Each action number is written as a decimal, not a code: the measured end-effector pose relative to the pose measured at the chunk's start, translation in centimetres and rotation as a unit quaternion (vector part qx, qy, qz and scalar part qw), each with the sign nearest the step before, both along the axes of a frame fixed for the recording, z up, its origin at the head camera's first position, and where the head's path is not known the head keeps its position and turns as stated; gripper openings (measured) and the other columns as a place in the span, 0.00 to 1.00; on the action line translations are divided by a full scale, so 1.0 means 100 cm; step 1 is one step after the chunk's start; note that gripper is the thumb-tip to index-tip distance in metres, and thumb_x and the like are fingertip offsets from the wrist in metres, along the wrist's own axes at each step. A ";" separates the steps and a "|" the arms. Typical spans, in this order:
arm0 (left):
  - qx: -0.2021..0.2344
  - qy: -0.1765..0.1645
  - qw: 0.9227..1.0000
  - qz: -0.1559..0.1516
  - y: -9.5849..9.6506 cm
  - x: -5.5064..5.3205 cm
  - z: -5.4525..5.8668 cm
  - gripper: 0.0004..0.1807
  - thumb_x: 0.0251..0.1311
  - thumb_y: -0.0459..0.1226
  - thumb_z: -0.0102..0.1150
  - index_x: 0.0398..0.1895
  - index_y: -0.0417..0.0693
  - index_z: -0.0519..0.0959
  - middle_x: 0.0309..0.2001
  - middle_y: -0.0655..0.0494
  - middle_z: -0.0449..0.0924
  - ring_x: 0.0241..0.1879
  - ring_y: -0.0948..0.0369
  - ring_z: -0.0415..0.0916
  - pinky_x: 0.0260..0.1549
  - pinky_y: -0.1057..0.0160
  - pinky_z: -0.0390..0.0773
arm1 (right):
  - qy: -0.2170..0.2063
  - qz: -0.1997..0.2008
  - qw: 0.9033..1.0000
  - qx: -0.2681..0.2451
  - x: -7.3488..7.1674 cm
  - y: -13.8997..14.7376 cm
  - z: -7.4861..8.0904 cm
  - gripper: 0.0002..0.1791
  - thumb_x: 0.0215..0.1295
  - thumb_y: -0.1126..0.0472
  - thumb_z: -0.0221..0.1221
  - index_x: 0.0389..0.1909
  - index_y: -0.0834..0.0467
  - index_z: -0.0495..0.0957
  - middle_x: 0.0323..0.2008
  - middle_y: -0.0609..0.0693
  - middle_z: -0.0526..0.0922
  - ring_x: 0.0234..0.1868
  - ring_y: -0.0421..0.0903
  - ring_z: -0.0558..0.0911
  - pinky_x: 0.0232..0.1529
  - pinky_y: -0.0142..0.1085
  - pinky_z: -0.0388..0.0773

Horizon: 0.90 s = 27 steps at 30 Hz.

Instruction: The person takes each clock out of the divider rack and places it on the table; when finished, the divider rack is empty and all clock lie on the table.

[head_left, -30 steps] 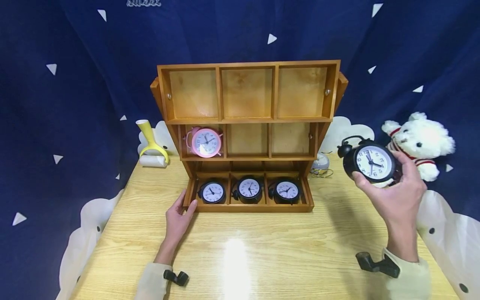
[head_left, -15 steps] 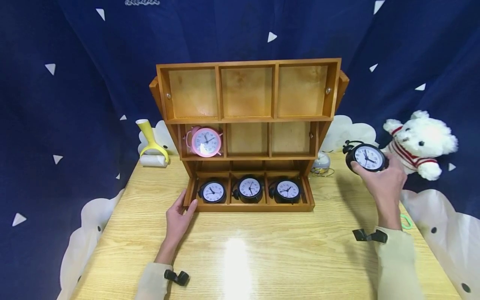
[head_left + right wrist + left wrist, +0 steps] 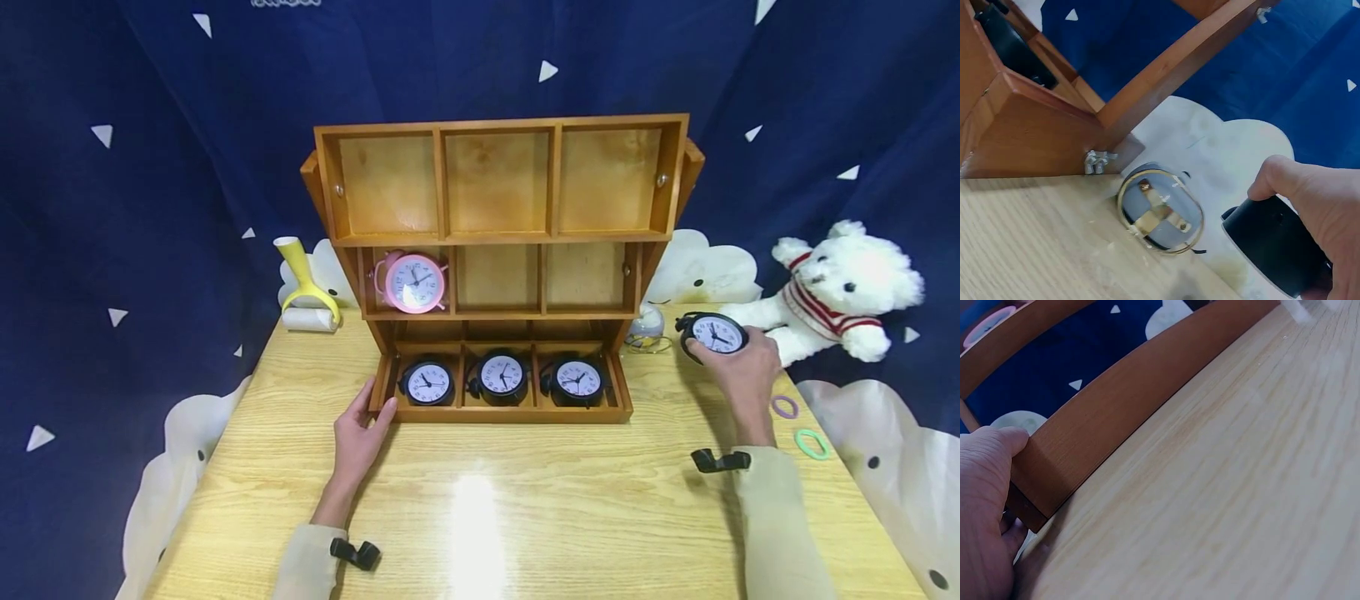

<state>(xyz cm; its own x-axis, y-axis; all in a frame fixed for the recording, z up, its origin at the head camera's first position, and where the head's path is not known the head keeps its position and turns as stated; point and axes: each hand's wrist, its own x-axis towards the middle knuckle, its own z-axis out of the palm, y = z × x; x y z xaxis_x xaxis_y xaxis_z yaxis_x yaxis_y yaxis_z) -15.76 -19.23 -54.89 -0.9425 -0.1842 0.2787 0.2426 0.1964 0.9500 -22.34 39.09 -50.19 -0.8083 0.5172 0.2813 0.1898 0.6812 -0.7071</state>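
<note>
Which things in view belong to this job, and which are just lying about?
Likely job: round black clock in right hand; brown wooden rack; three round black clocks; round pink clock.

Likely clutter: white plush bear; yellow-handled white roller; purple ring; green ring; grey rounded object.

Hour numerals (image 3: 399, 282) on five clock dials (image 3: 717, 335)

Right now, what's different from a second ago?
The right hand, still holding a round black alarm clock, moved left and farther from the head camera, uncovering a purple ring and a green ring. The left hand stayed on the brown wooden rack, whose round pink alarm clock and three round black clocks stayed put.
</note>
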 end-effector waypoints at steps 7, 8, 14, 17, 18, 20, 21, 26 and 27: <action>-0.003 -0.010 1.000 0.002 0.000 0.001 0.001 0.34 0.67 0.29 0.68 0.72 0.26 0.67 0.69 0.31 0.70 0.65 0.40 0.74 0.59 0.66 0.78 | -0.020 0.000 1.000 -0.001 -0.013 -0.002 -0.001 0.47 0.52 0.43 0.76 0.62 0.71 0.74 0.57 0.72 0.75 0.59 0.67 0.71 0.61 0.61 0.69; -0.005 -0.011 1.000 0.002 0.000 0.001 0.001 0.34 0.67 0.29 0.68 0.72 0.26 0.67 0.69 0.31 0.70 0.65 0.40 0.74 0.59 0.66 0.78 | -0.027 0.002 1.000 -0.001 -0.015 -0.002 -0.002 0.48 0.52 0.42 0.76 0.63 0.72 0.73 0.57 0.72 0.74 0.59 0.67 0.71 0.61 0.61 0.70; -0.006 -0.015 1.000 0.004 0.000 0.001 -0.001 0.34 0.67 0.30 0.68 0.73 0.27 0.68 0.70 0.32 0.71 0.65 0.41 0.75 0.57 0.71 0.79 | -0.069 0.018 0.997 0.003 -0.027 0.000 -0.005 0.53 0.53 0.40 0.76 0.66 0.76 0.68 0.59 0.75 0.67 0.61 0.69 0.66 0.61 0.63 0.70; -0.003 -0.015 1.000 0.003 0.000 0.000 -0.001 0.34 0.67 0.30 0.68 0.73 0.27 0.68 0.70 0.32 0.70 0.65 0.41 0.75 0.57 0.71 0.80 | -0.082 0.019 0.996 0.007 -0.032 0.002 -0.005 0.55 0.54 0.39 0.75 0.67 0.78 0.67 0.59 0.78 0.66 0.62 0.71 0.64 0.60 0.64 0.70; -0.003 -0.014 1.000 0.003 0.000 0.000 -0.001 0.34 0.67 0.30 0.68 0.73 0.27 0.68 0.70 0.32 0.70 0.65 0.41 0.74 0.57 0.71 0.80 | -0.087 0.020 0.996 0.010 -0.035 0.003 -0.005 0.55 0.54 0.39 0.74 0.66 0.79 0.67 0.59 0.78 0.66 0.62 0.72 0.64 0.59 0.64 0.70; -0.004 -0.011 1.000 0.004 0.000 0.000 -0.001 0.34 0.67 0.30 0.68 0.72 0.27 0.68 0.70 0.32 0.70 0.65 0.41 0.75 0.57 0.70 0.79 | -0.097 0.022 0.995 0.015 -0.039 0.005 -0.005 0.55 0.55 0.39 0.73 0.66 0.80 0.66 0.59 0.79 0.65 0.62 0.72 0.64 0.58 0.63 0.70; -0.003 -0.010 1.000 0.004 0.000 0.000 -0.001 0.34 0.67 0.29 0.68 0.72 0.27 0.68 0.70 0.32 0.70 0.65 0.41 0.74 0.58 0.69 0.79 | -0.103 0.022 0.994 0.020 -0.041 0.006 -0.005 0.54 0.56 0.39 0.72 0.65 0.80 0.67 0.58 0.79 0.66 0.61 0.72 0.64 0.57 0.63 0.70; 0.004 -0.009 1.000 0.002 0.000 0.000 -0.001 0.34 0.67 0.29 0.68 0.72 0.26 0.67 0.70 0.31 0.69 0.66 0.40 0.73 0.60 0.65 0.78 | -0.136 0.030 0.989 0.043 -0.051 0.010 -0.006 0.50 0.56 0.39 0.70 0.58 0.82 0.70 0.53 0.79 0.68 0.58 0.72 0.66 0.56 0.62 0.69; 0.004 -0.010 1.000 0.001 0.000 0.000 -0.001 0.34 0.67 0.29 0.68 0.72 0.26 0.67 0.70 0.31 0.69 0.66 0.40 0.73 0.60 0.65 0.78 | -0.143 0.033 0.988 0.050 -0.053 0.010 -0.006 0.49 0.56 0.39 0.70 0.56 0.83 0.71 0.52 0.78 0.69 0.57 0.72 0.66 0.56 0.62 0.69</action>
<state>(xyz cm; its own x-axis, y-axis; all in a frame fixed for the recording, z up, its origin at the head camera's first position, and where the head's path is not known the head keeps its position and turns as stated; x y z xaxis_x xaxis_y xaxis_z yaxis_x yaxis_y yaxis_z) -15.78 -19.20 -55.03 -0.9472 -0.1891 0.2590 0.2237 0.1891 0.9561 -27.61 40.09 -50.79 -0.8929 0.4423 0.0841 0.3251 0.7627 -0.5591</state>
